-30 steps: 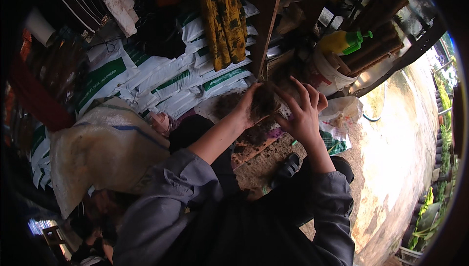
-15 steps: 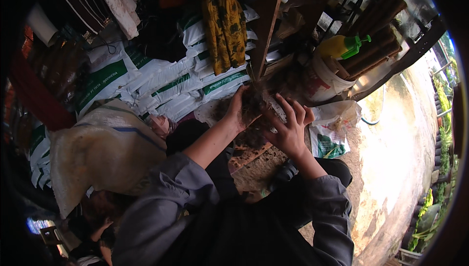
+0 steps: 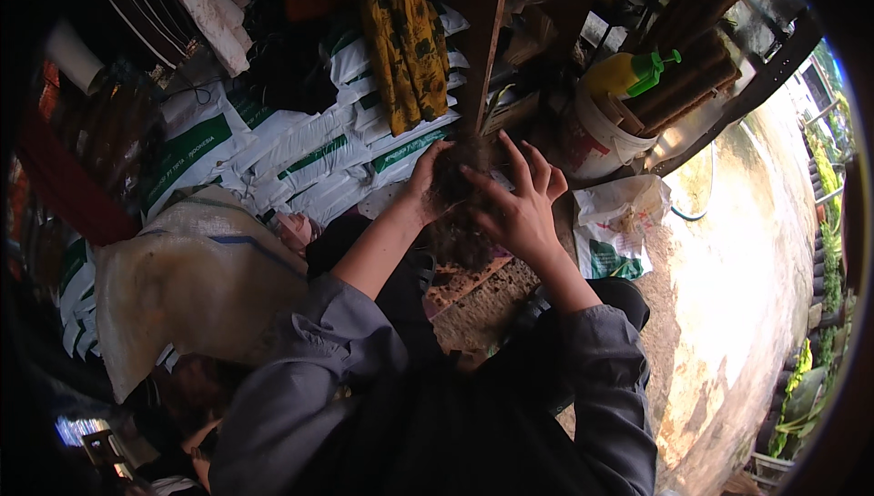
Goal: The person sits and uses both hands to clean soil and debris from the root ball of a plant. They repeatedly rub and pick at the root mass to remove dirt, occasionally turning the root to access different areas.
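Both my hands are around a dark, fibrous clump, which looks like a root ball or a wad of fibre. A thin green-yellow leaf rises just above it; I cannot tell whether it joins the clump. My left hand cups the clump's left side, its fingertips partly hidden. The right hand is bent over the other side, with the index finger pressed on the fibres and the other fingers spread. Below the hands, dark crumbs lie on a reddish-brown board between my legs.
Stacked white-and-green bags line the far left, behind a bulging woven sack. At right stand a white bucket with a yellow-green spray bottle and a crumpled plastic bag. Another person's arm shows at lower left.
My hands have shifted slightly up and left, with the clump more fully between them. The pale patch beside the right fingers is mostly hidden now, and the leaf shows more clearly.
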`<state>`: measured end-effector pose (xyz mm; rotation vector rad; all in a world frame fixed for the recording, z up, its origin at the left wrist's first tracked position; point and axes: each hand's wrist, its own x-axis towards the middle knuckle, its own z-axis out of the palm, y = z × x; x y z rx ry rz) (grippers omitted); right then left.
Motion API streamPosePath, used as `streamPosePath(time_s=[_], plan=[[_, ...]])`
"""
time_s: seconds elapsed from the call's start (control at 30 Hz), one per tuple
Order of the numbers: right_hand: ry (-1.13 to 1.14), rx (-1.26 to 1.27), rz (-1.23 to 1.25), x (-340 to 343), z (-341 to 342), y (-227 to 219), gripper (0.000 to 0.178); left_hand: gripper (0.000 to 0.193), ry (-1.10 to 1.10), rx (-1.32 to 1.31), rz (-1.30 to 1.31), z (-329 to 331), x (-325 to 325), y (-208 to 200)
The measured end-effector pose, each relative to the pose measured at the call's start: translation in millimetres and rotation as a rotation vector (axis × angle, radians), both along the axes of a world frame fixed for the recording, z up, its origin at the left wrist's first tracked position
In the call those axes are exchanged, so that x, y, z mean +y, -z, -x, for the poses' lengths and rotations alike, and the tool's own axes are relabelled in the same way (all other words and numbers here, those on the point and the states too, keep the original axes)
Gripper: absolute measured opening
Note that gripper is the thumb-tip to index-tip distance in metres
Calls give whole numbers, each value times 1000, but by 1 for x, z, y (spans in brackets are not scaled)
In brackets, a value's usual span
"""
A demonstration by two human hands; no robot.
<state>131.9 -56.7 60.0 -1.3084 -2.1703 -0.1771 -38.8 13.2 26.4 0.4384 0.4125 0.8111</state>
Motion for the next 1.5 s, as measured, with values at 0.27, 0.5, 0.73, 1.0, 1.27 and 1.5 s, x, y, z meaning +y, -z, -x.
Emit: streamPosePath(time_s=[0.27,0.5,0.73,1.0,1.27,1.5], plan=[[-1,-11,-10,-4,-2,-6,54,43,-36,186,-5,-9,-2,3],[-5,316,-59,3,-6,-3,41,50,-125,402,-135,-17,4,17],[20,169,-45,17,-15,12,35,63,-170,478,-218,-27,10,33],[-35,346,183,15,-25,-15,36,36,-103,394,-85,-28,7,30],[18,39,-118,1,-18,-11,52,38,53,62,84,-13,1,27],[25,274,-35,0,-12,-15,44,50,61,-95,74,-10,-6,16]])
